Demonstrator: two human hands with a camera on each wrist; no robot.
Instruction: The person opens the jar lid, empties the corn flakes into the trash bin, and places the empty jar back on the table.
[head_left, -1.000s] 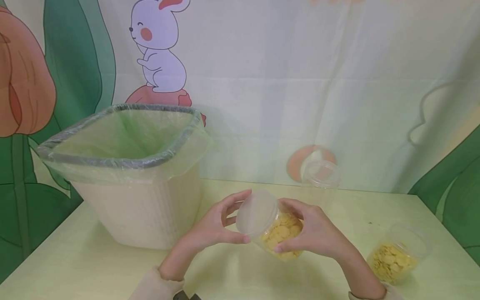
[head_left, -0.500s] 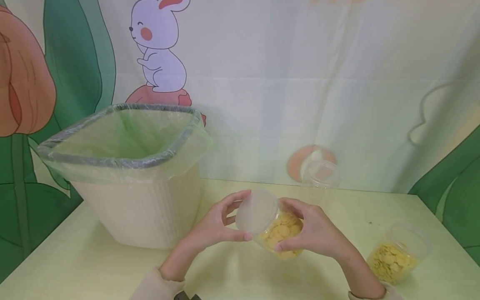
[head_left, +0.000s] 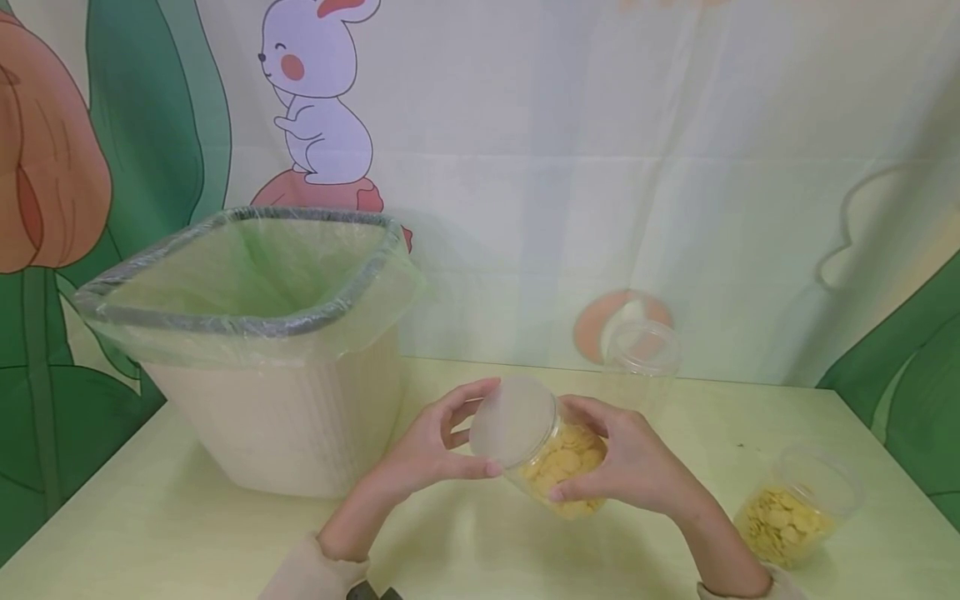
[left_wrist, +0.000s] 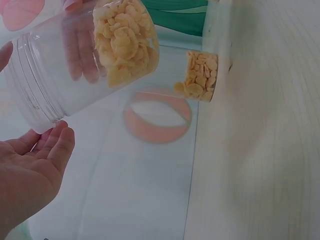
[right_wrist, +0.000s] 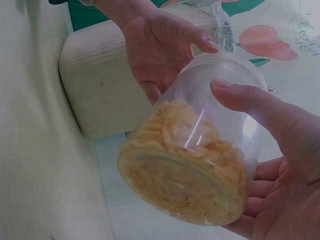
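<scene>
A clear plastic jar (head_left: 564, 467), part filled with yellow flakes (left_wrist: 125, 42), is held tilted above the table, its lid end toward the left. My right hand (head_left: 633, 458) grips the jar's body, thumb in front and fingers behind. On the jar's mouth sits a translucent round lid (head_left: 513, 421). My left hand (head_left: 431, 442) holds this lid by its edge between thumb and fingers. In the right wrist view the jar's base (right_wrist: 180, 185) faces the camera, with flakes gathered toward it.
A bin (head_left: 277, 417) with a green liner bag (head_left: 330, 250) stands at the left. A second jar of flakes (head_left: 783, 525) is at the right front. Another clear jar (head_left: 641, 367) stands near the printed backdrop (head_left: 495, 208), behind my right hand.
The lid and my left thumb have shifted up very slightly, with the lid facing a little more toward the head camera. My right hand and the jar's body stay nearly still.
</scene>
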